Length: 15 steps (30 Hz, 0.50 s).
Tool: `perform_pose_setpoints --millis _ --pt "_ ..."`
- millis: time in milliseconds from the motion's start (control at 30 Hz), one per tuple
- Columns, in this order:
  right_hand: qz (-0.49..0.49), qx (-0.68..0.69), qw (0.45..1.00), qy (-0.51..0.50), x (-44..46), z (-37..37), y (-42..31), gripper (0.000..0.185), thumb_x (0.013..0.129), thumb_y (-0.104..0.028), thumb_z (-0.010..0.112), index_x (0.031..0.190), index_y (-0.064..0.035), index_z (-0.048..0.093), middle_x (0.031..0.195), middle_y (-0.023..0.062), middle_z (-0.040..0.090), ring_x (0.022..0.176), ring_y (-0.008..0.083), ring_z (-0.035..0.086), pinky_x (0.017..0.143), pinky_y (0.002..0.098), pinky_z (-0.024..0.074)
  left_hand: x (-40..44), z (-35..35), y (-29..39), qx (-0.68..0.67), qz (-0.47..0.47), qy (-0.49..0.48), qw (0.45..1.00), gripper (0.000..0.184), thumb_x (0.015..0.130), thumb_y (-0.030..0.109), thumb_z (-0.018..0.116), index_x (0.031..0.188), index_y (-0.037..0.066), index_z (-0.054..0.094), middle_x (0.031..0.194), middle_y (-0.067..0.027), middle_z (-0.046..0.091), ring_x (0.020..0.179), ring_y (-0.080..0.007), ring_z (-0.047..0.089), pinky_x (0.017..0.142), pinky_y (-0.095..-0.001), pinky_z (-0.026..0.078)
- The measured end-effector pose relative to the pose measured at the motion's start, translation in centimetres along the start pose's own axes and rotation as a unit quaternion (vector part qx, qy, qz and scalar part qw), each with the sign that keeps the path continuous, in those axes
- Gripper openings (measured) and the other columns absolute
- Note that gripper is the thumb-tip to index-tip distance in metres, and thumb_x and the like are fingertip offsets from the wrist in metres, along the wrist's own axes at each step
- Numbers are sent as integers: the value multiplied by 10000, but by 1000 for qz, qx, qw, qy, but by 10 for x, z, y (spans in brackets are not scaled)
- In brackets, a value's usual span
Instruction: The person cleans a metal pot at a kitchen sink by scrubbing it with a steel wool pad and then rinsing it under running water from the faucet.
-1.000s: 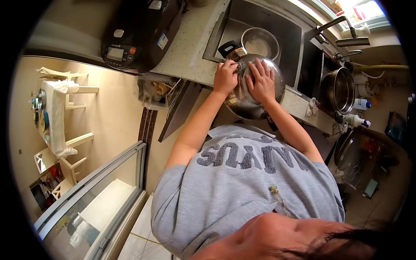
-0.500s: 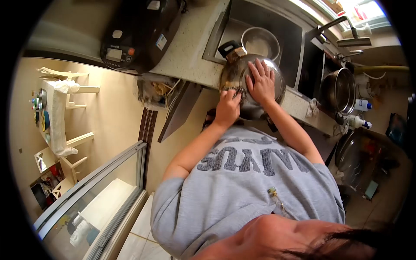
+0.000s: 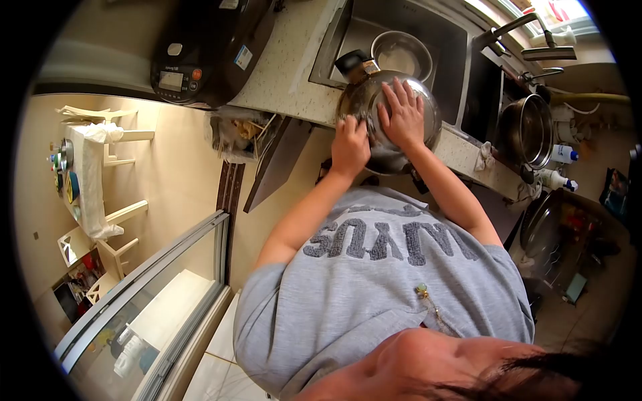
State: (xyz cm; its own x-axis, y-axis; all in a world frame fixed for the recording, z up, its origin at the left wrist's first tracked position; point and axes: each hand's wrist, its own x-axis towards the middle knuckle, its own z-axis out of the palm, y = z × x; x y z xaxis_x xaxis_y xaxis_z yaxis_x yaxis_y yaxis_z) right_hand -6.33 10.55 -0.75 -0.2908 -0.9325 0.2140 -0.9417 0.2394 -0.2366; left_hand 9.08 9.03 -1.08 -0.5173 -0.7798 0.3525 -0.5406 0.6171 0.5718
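Observation:
A shiny steel pot [image 3: 384, 157] lies bottom up, tilted over the front edge of the steel sink [image 3: 438, 40]. One of its black handles [image 3: 352, 63] points away over the basin, and another shows near my shirt. My right hand [image 3: 403, 117] rests flat on the pot's base with the fingers stretched out. Against the left part of the base, my left hand [image 3: 351, 146] is closed on a steel wool scrubber, which the fingers now mostly hide. Just beyond the pot, a round steel bowl [image 3: 402, 56] sits in the sink.
A dark rice cooker [image 3: 207, 60] stands on the counter [image 3: 281, 87] at left. Below it a cabinet door [image 3: 277, 164] hangs open near a bag of odds and ends. The faucet [image 3: 528, 33] and another pot [image 3: 526, 134] are at right. A glass sliding door [image 3: 167, 301] stands lower left.
My left hand has shifted slightly along the pot's base and turned, covering the scrubber that showed before. My right hand stays on the pot. The whole view has moved a little.

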Motion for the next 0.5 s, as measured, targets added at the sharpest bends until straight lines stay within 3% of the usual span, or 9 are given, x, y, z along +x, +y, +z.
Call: perform_pose_setpoints --millis 100,333,433,500 --pt "1 -6 1000 -7 6 -2 1 480 872 -390 474 1312 -199 444 1423 68 341 1337 272 258 1075 495 174 -34 0 15 -17 59 -25 998 140 737 23 539 866 -18 576 884 -159 474 837 -346 479 727 -387 454" --pt "-2 -3 1000 0 3 1 3 478 874 -388 471 1315 -206 441 1421 68 342 1338 271 256 1075 495 174 -15 0 16 13 4 -4 1000 148 718 17 546 858 -5 584 859 -147 476 825 -324 478 711 -381 460" --pt "7 7 1000 -7 4 -1 1 476 872 -384 472 1311 -204 444 1417 70 348 1338 272 256 1075 492 176 -29 0 13 -7 64 -10 998 163 716 16 549 869 -7 598 868 -146 483 829 -329 477 712 -380 461" --pt "-1 3 1000 3 5 -1 1 475 868 -380 478 1306 -198 450 1412 74 354 1332 275 265 1071 491 182 -11 1 2 -12 58 -18 998 191 707 9 555 889 -14 608 873 -147 488 819 -334 476 714 -385 460"
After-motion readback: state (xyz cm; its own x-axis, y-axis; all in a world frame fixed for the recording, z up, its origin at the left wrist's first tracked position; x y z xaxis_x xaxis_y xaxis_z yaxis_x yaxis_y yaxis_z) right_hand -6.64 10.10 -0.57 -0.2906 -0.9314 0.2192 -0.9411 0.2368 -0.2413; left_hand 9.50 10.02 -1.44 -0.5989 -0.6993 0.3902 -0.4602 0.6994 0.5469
